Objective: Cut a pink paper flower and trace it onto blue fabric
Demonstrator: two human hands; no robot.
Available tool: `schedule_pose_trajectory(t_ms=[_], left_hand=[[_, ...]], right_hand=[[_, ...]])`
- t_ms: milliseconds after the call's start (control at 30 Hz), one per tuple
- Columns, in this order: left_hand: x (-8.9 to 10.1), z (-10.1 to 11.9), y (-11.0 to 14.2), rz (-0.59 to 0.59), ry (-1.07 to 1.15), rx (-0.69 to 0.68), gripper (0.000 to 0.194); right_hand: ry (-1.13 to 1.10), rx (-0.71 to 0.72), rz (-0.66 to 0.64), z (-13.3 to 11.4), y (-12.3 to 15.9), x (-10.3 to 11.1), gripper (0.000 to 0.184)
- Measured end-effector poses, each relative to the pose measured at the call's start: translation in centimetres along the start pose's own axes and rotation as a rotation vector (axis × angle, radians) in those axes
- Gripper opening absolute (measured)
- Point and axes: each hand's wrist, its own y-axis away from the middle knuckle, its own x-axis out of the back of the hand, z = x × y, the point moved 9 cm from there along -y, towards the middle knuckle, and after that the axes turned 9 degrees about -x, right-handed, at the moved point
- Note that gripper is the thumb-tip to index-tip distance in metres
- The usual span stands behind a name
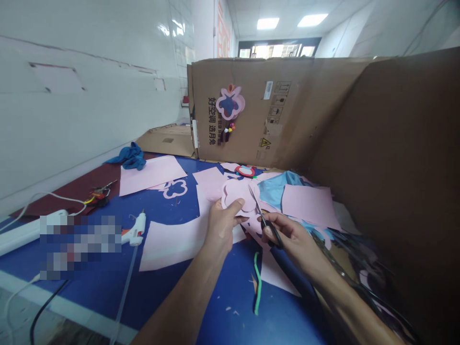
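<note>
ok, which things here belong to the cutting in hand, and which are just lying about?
In hand:
- pink flower-shaped piece, held by the left hand
- black-handled scissors, in the right hand

Apparently just lying about:
- glue gun
- green strip
- dark blue cloth
- light blue fabric
- pink flower outline

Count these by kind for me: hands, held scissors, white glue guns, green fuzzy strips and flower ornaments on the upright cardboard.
Hands: 2 (left hand, right hand)
Held scissors: 1
White glue gun: 1
Green fuzzy strip: 1
Flower ornament: 1
Total: 6
</note>
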Motion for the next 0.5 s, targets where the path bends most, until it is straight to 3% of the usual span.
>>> schedule_pose_trajectory(t_ms=[500], left_hand=[[0.13, -0.22, 0.1, -0.002, -0.021, 0.003, 0.045]], right_hand=[[0.034, -0.002, 0.008, -0.28, 0.1, 0.24, 0.047]])
